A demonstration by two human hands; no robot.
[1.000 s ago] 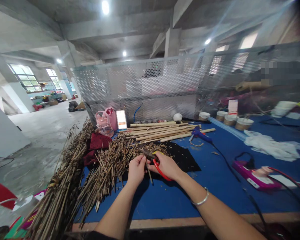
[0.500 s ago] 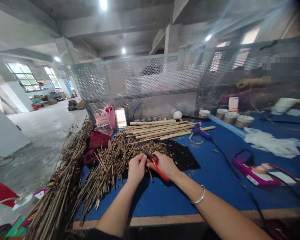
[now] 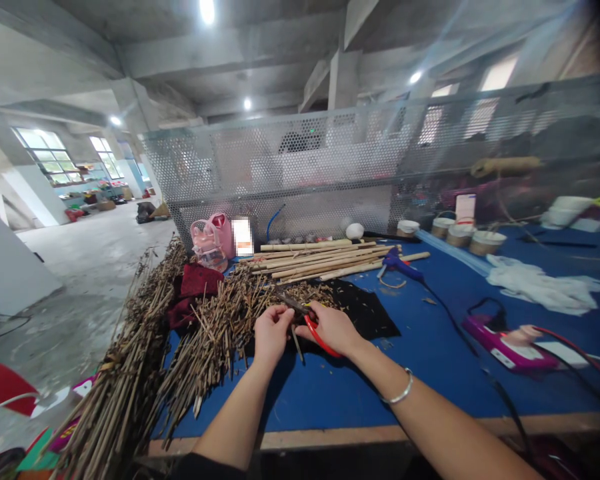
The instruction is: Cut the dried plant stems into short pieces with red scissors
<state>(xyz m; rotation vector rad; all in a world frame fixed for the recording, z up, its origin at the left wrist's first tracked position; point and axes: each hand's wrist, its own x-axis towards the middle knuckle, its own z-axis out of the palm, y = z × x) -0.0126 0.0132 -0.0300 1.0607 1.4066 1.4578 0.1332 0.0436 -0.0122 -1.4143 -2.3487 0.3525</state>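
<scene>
Blue desk (image 3: 330, 407) carried dry stems (image 3: 215, 340) at left. Left hand (image 3: 271, 333) pinched a single stem (image 3: 299, 348) near centre; right hand (image 3: 333, 330) gripped red-handled cutters (image 3: 320, 341) beside it. Little had shifted within the second; work apparently remained there.

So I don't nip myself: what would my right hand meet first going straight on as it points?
Probably your left hand, close ahead of the right hand and its red-handled tool, though the thin stem might come first; depth is unclear.
</scene>
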